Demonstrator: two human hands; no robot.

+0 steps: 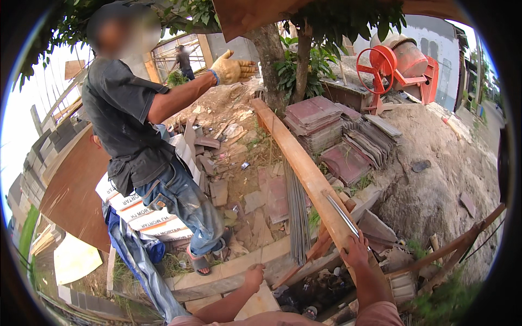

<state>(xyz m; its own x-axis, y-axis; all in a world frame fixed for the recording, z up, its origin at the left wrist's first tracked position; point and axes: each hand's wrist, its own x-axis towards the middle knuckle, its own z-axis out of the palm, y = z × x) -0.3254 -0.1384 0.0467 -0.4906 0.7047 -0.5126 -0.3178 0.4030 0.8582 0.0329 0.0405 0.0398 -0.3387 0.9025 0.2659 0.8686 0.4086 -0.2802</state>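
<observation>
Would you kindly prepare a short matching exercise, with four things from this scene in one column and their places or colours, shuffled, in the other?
Column one
1. Right hand
2. Cement mixer
3. Left hand
4. Co-worker's glove

Column two
A. Low in the picture, left of the wooden beam
B. Pale yellowish, at the end of an outstretched arm
C. At the wooden beam, by the shiny rods
D. Orange-red frame and wheel, at the upper right

Right pairs: 1-C, 2-D, 3-A, 4-B
</observation>
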